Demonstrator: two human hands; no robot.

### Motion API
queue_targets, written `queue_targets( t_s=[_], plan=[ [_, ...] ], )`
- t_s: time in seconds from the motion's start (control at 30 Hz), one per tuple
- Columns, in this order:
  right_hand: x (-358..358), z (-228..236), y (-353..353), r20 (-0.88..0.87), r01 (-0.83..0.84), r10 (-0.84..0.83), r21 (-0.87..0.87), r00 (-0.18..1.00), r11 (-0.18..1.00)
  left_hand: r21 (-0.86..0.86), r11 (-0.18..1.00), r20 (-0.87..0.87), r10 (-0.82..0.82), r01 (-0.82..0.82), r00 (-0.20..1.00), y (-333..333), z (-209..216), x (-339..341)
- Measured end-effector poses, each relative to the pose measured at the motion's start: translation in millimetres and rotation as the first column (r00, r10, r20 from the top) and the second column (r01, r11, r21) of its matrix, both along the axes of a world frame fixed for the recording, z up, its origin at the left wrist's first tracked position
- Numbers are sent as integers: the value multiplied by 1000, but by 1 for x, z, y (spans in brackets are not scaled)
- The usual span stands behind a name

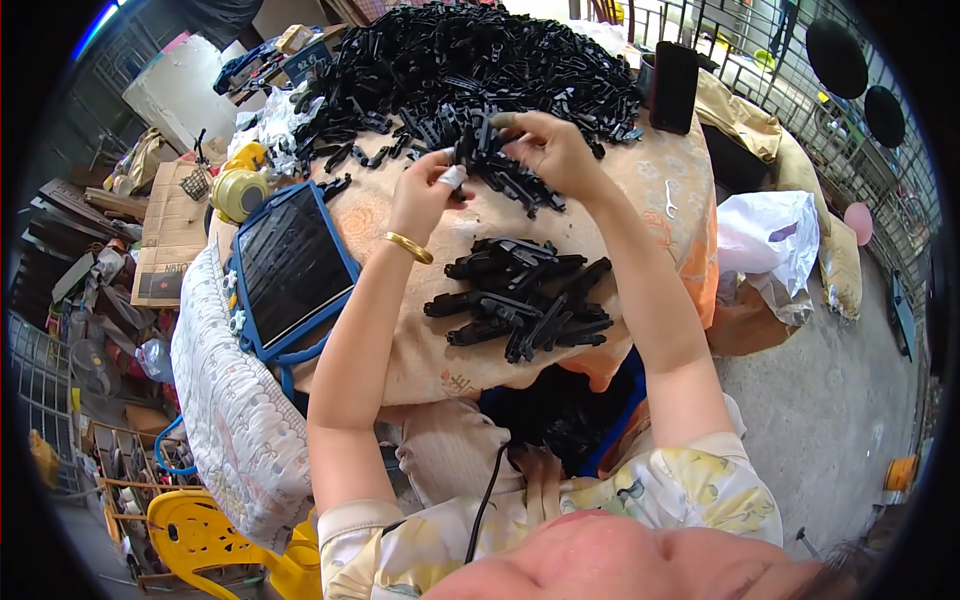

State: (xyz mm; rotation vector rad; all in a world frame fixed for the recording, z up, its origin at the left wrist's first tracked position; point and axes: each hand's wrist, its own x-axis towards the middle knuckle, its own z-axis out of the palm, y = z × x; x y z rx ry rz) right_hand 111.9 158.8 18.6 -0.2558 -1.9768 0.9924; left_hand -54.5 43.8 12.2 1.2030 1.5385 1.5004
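Both arms reach forward over the cloth-covered table. My left hand (pixel 424 188), with white wrap on one finger and a gold bangle at the wrist, is closed on black plastic clip-like parts (pixel 470 150). My right hand (pixel 556 152) bends over the same cluster from the right, its thumb and fingers pinched on a dark part. Exactly which pieces each hand grips is hard to make out. Just beyond the hands rises a large heap of similar black parts (pixel 490 60). Nearer to me lies a smaller pile of long black parts (pixel 522 295).
A blue-framed tablet (pixel 297 268) leans at the table's left. A black phone (pixel 673 88) stands at the far right. Below the front edge sits a blue-rimmed container (pixel 628 400) with dark contents. A yellow chair (pixel 195 530) is lower left; a plastic bag (pixel 770 235) hangs right.
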Motion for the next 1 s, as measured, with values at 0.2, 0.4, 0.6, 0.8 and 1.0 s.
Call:
queue_targets(
  t_s=[0.2,0.4,0.6,0.8,1.0],
  plan=[
    [-15,4,-38,27,-150,148,72,989,986,-77,990,420,-73,116,905,-13,1,-12],
    [-14,6,-40,57,74,-105,400,993,913,-100,987,459,-65,124,886,-21,18,6],
    [-15,7,-40,53,82,-126,502,991,861,-82,982,175,-151,167,973,-24,11,-5],
    [-10,0,-27,71,-136,133,38,989,990,-3,990,-68,-140,141,988,-26,16,-12],
    [-12,0,-29,82,-201,206,-69,975,977,-33,996,-200,-90,85,976,-30,23,-10]
  ],
)
